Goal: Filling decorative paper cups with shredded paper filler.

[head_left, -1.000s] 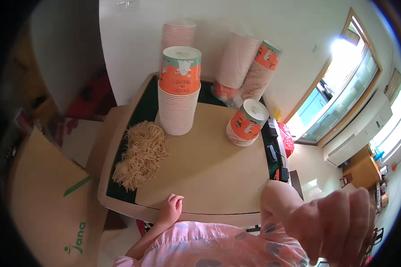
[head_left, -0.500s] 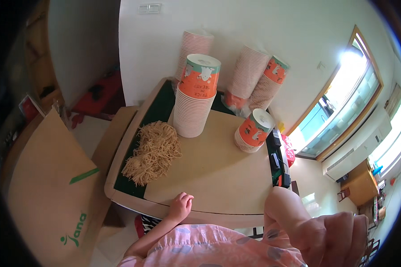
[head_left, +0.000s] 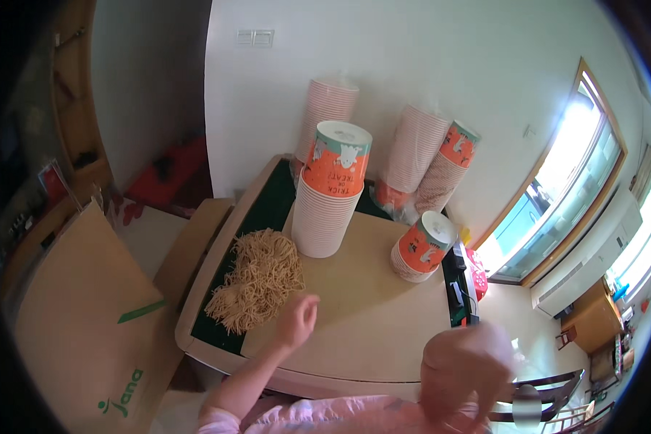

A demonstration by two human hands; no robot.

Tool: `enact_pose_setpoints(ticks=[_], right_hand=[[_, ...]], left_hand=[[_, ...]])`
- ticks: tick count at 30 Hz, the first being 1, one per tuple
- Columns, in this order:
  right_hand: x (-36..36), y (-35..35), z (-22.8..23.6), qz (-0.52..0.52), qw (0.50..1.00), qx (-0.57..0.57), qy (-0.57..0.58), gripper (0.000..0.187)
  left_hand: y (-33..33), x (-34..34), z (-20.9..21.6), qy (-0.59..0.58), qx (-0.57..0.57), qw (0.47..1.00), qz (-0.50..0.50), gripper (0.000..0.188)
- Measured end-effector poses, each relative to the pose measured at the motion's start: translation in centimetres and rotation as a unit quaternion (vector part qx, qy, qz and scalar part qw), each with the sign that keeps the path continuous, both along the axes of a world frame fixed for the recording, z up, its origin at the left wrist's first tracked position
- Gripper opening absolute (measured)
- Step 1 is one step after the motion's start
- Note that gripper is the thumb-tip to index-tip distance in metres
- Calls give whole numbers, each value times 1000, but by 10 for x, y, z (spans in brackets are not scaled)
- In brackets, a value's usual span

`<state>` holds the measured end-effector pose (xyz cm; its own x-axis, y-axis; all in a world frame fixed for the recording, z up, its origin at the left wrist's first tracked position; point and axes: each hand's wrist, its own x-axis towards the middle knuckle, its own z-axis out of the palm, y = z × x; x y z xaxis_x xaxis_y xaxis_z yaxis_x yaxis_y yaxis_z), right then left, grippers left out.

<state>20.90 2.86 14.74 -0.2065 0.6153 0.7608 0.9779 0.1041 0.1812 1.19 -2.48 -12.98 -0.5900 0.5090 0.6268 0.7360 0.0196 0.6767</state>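
My left hand [head_left: 296,323] hovers at the table's near edge with its fingers curled in, and nothing shows in it. Just beyond it lies a loose heap of beige crinkled paper strings [head_left: 259,281]. My right hand [head_left: 470,362] is raised at the lower right, smeared by motion, so its fingers cannot be made out. Behind the heap stands a tall stack of upside-down paper buckets [head_left: 328,217], the top one orange and green with white cartoon figures. A shorter stack of the same buckets [head_left: 421,244] sits farther right.
Plastic-wrapped bucket stacks [head_left: 414,154] lean at the wall behind. A brown board covers most of the green-topped table [head_left: 210,334]. Black devices with a cable [head_left: 458,289] line its right edge. A large open carton [head_left: 87,304] stands left, a dark chair [head_left: 546,394] right.
My left hand has lifted forward toward the paper strings. My right hand has moved left and in toward the table, its arm drawn in. The view has tilted up slightly.
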Motion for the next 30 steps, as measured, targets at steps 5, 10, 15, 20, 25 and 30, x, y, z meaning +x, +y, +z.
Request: enact_pose_setpoints(ticks=[5, 10, 15, 20, 25, 30], right_hand=[[-121, 123, -31, 682, 450, -541, 198, 16], [-217, 249, -158, 661, 729, -137, 114, 11], [-249, 272, -185, 569, 636, -359, 378, 12], [-267, 284, -160, 477, 511, -551, 457, 19], [-273, 295, -167, 454, 453, -597, 482, 21], [-272, 293, -158, 368, 423, -656, 506, 18]], left_hand=[[57, -111, 94, 36, 39, 995, 88, 12], [93, -158, 122, 263, -23, 959, 106, 7], [129, -214, 103, -124, 13, 986, 115, 18], [145, -244, 103, -304, -41, 947, 98, 25], [143, -242, 118, -430, -42, 901, 50, 20], [141, -243, 124, -495, -15, 868, 33, 15]])
